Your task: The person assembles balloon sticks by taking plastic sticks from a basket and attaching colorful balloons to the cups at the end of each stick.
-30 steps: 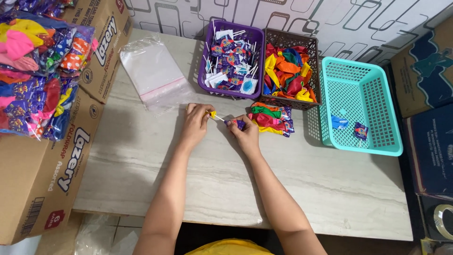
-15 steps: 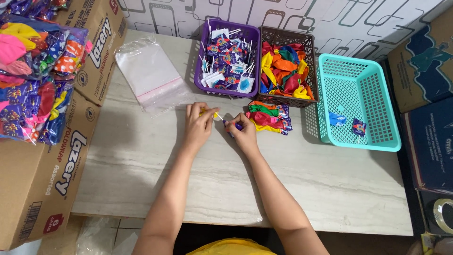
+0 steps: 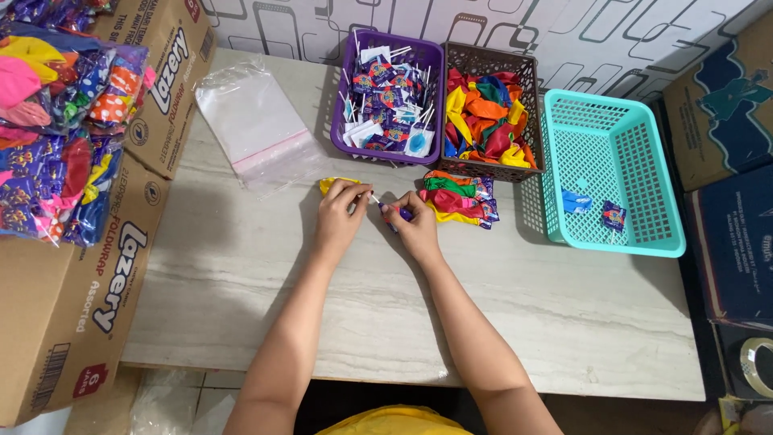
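Both hands meet over the middle of the marble table [image 3: 241,274]. My left hand [image 3: 342,211] pinches a yellow balloon [image 3: 332,184] and the white stick of a lollipop. My right hand [image 3: 412,224] grips the wrapped purple lollipop [image 3: 394,215] at its head. A small bag of mixed balloons [image 3: 459,197] lies just right of my right hand.
A purple basket [image 3: 386,101] of wrapped lollipops and a brown basket [image 3: 491,113] of loose balloons stand at the back. A teal basket [image 3: 612,173] holds two small packets. Clear plastic bags [image 3: 258,129] lie back left. Cardboard boxes [image 3: 88,306] and balloon packs [image 3: 56,121] line the left edge.
The hands stay together at the same spot with the balloon and lollipop; only small finger movements show. The camera view has shifted slightly.
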